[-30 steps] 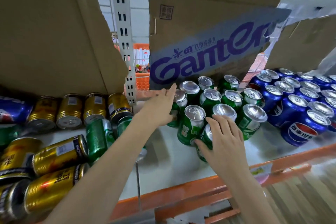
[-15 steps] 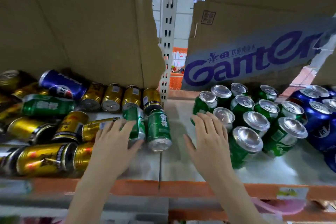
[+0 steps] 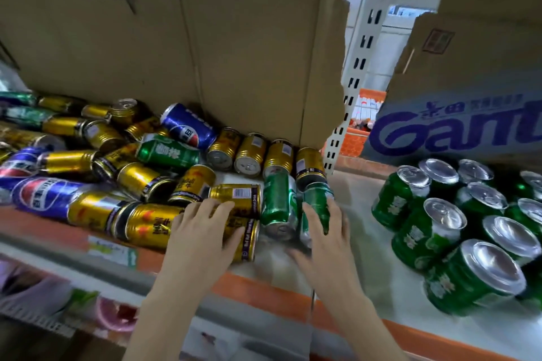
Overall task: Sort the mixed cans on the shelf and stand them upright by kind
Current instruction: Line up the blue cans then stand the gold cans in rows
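Note:
Gold, blue and green cans lie mixed in a pile point(image 3: 137, 176) on the left of the shelf point(image 3: 359, 196). Two green cans lie side by side at the pile's right edge. My right hand point(image 3: 327, 237) lies over the right one point(image 3: 316, 195), fingers along it and thumb spread out. The other green can point(image 3: 277, 202) is just left of that hand. My left hand point(image 3: 202, 234) rests flat, fingers apart, on a lying gold can point(image 3: 247, 239); another gold can point(image 3: 236, 193) lies just beyond it. Several green cans point(image 3: 425, 231) stand upright on the right.
A torn cardboard box point(image 3: 234, 53) stands behind the pile. A box printed with blue letters point(image 3: 457, 129) sits behind the upright green cans. A perforated shelf post point(image 3: 356, 79) rises between the boxes. The shelf has an orange front edge point(image 3: 264, 293).
The view has swung left. Both hands moved forward from above the shelf's front edge onto the cans: the left onto the gold cans, the right onto a lying green can.

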